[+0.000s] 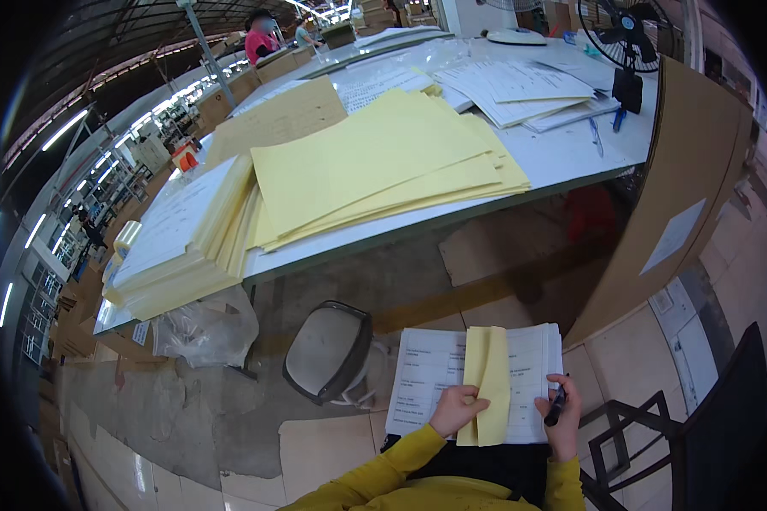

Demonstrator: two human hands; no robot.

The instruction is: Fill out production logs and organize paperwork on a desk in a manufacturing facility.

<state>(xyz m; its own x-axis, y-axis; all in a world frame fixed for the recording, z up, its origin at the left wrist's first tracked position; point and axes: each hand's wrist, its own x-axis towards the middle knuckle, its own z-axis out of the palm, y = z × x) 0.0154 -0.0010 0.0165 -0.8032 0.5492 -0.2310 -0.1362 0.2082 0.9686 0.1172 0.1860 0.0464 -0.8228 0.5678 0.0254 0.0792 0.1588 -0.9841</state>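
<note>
Left hand (457, 409) pinching one folded yellow paper sheet (487, 383), thumb on top, fingers curled under. Right hand (562, 417) closed around one black marker pen (556, 409), also touching the right edge of one white printed paper stack (430, 366) lying under both hands. Just left of left hand, one grey round stool (325, 349). Farther left, one clear plastic bag (204, 328). Well above both hands, one long white table (571, 153) bearing two yellow paper piles (383, 162) and one black fan (626, 43).
</note>
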